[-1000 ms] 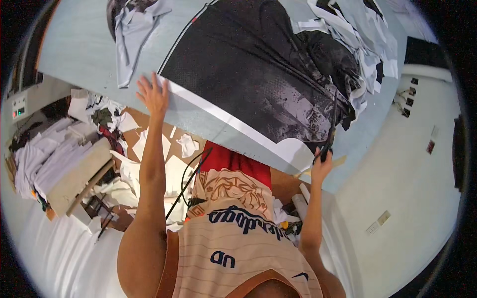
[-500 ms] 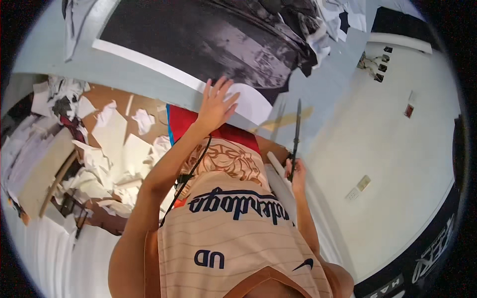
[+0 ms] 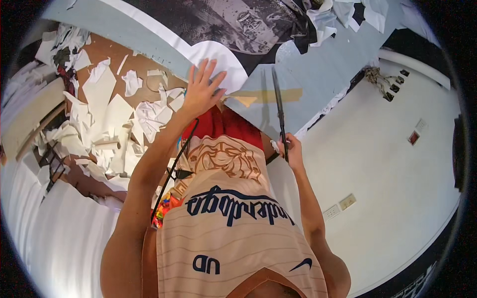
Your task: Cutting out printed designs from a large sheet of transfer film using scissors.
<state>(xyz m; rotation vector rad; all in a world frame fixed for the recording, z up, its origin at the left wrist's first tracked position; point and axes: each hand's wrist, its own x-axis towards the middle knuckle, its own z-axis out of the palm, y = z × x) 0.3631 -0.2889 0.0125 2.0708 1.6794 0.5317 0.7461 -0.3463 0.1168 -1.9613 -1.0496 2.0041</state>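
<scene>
My left hand [image 3: 202,93] lies with its fingers spread on the light blue tabletop's near edge, its fingertips on the rounded white border [image 3: 224,63] of a dark sheet. The dark grey and black printed sheet [image 3: 223,26], which looks like fabric, spreads beyond it. In my right hand [image 3: 292,149] is a pair of long dark scissors [image 3: 278,99], seen nearly edge-on. Their blades point away from me over the table, and they look closed. The fingers wrap round the handles, which they partly hide.
A strip of tan tape [image 3: 278,95] crosses the light blue tabletop [image 3: 318,74]. White scraps [image 3: 343,17] lie at its far right. Many white offcuts [image 3: 107,109] cover the floor on the left. A white wall [image 3: 382,149] with sockets stands close on the right.
My view has shifted, so the table appears turned and higher. My left hand is still spread on the white border. The scissors, still in my right hand, now tilt leftward over the tape.
</scene>
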